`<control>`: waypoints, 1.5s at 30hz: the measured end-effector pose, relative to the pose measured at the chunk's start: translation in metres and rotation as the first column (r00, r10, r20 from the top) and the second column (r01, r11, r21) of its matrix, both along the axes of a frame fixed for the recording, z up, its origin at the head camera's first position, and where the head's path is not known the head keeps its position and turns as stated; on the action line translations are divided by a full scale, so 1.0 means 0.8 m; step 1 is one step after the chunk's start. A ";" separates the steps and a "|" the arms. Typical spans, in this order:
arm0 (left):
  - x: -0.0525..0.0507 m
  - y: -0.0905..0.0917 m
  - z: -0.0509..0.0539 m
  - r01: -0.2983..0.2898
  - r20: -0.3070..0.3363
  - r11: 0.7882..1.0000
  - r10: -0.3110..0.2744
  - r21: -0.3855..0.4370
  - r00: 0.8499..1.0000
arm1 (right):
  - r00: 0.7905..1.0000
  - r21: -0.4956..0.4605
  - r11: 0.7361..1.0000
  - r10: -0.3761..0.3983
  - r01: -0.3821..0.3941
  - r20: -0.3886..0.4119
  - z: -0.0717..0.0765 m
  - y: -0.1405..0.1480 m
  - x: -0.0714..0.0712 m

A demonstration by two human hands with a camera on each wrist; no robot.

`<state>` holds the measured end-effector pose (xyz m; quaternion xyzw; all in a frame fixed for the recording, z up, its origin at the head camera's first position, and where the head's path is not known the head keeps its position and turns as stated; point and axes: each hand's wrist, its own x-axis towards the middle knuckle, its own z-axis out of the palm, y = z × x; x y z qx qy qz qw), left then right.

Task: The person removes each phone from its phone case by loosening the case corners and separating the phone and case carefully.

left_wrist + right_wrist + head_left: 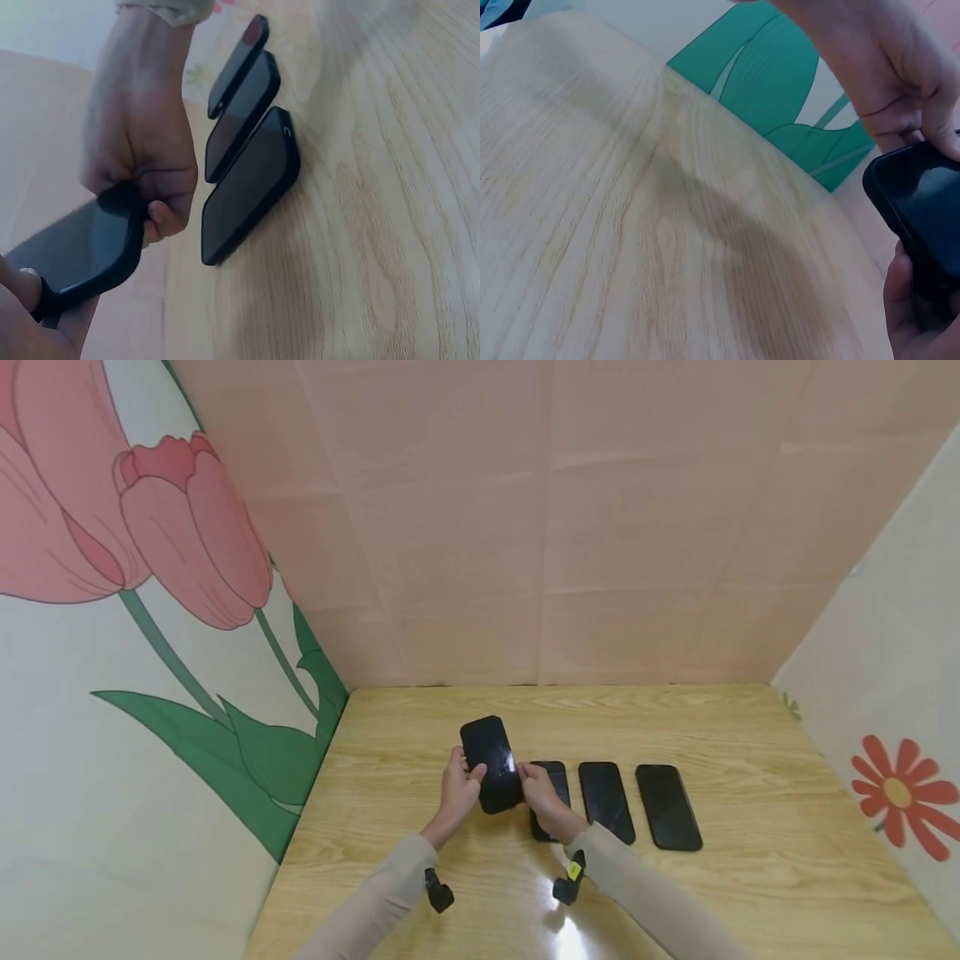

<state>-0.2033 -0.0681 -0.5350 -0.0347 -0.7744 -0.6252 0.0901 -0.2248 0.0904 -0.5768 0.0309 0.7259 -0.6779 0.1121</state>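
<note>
A black smartphone (489, 758) in a dark case is held above the table, its glossy screen side up and tilted. My left hand (459, 792) grips its left edge, the thumb lying over the front. At the lower right corner, my right hand (543, 792) pinches the rim, as the left wrist view also shows with the curled right-hand fingers (161, 214). In the right wrist view the phone (926, 206) is cut off by the frame's edge. Whether case and phone are fully joined at that corner cannot be told.
Three more dark phones lie in a row on the wooden table (765, 793): the nearest phone (555, 771), partly behind my right hand, a middle phone (606, 802) and a right-hand phone (669, 807). A pink sheet (570, 568) hangs behind; flower-print walls stand at both sides.
</note>
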 end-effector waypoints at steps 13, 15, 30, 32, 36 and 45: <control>0.000 -0.004 0.001 0.010 0.094 1.000 -0.012 0.023 0.995 | 0.993 -0.017 0.994 0.110 -0.110 0.044 -0.007 0.007 -0.004; 0.000 -0.006 -0.001 0.004 0.104 1.000 -0.006 0.014 0.995 | 0.989 -0.031 0.990 0.140 -0.139 0.042 -0.010 0.010 -0.005; -0.002 -0.009 -0.006 -0.034 0.116 0.999 0.035 -0.007 0.993 | 0.907 -0.132 0.901 0.420 -0.412 0.038 -0.006 0.034 -0.012; -0.002 -0.009 -0.006 -0.041 0.117 0.999 0.042 -0.010 0.992 | 0.906 -0.145 0.900 0.421 -0.411 0.041 -0.006 0.035 -0.013; -0.002 -0.009 -0.006 -0.044 0.122 0.999 0.045 -0.012 0.991 | 0.913 -0.133 0.908 0.406 -0.396 0.051 -0.005 0.034 -0.012; 0.000 -0.009 -0.010 -0.034 0.127 0.999 0.037 -0.026 0.991 | 0.925 -0.107 0.921 0.379 -0.375 0.026 -0.006 0.033 -0.010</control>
